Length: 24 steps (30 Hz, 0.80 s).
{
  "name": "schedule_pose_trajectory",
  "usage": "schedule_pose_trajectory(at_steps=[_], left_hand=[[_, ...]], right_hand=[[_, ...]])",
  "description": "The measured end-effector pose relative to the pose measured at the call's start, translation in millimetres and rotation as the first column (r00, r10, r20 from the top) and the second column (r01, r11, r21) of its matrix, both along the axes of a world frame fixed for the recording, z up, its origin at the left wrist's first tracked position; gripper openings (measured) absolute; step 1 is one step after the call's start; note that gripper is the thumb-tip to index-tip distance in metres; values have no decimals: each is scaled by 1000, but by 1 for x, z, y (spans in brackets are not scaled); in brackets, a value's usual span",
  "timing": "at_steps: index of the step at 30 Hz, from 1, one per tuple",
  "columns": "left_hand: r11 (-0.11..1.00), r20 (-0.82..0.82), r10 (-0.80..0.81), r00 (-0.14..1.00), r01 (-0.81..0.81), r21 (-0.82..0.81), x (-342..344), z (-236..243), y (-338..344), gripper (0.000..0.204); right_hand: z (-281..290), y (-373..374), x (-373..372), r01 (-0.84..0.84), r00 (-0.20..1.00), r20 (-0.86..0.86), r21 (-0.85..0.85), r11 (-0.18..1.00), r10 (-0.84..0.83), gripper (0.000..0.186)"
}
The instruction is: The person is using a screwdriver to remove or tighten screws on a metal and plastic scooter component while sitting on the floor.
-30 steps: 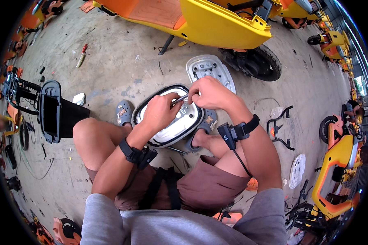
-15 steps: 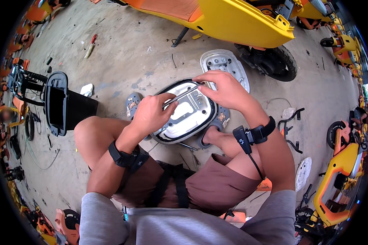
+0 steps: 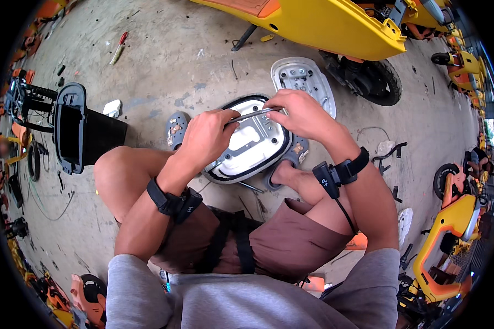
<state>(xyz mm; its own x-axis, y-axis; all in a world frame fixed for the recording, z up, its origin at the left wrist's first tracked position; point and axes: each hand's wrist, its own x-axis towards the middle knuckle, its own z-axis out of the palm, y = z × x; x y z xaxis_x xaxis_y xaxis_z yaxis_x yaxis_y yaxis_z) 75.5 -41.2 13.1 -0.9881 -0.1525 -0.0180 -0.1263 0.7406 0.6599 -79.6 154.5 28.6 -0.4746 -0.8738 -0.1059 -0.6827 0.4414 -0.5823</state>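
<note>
The left hand (image 3: 209,134) and right hand (image 3: 301,113) are apart, each clamped near one end of a thin metal rod (image 3: 251,115), held crosswise over a white, black-rimmed oval panel (image 3: 258,149) between grey clogs (image 3: 176,130) on the floor (image 3: 164,66). The rod looks light, stiff and sturdy, perhaps slippery; gripping both ends should steady it.
</note>
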Motion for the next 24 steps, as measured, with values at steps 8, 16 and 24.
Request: schedule_pose_trajectory(at_steps=[8,16,24], left_hand=[[999,-13,33,999,-33,14,-1,-7,-3,21],[1000,-17,2,1000,-2,-23,-3,-11,-5,21],[999,21,-4,1000,5,-40,-3,-15,-5,21]], right_hand=[[-4,-2,1,-7,999,-37,9,1000,7,24],[-1,-3,3,-11,1000,-14,79,997,12,24],[-2,-6,4,-41,999,-26,123,992,44,25]])
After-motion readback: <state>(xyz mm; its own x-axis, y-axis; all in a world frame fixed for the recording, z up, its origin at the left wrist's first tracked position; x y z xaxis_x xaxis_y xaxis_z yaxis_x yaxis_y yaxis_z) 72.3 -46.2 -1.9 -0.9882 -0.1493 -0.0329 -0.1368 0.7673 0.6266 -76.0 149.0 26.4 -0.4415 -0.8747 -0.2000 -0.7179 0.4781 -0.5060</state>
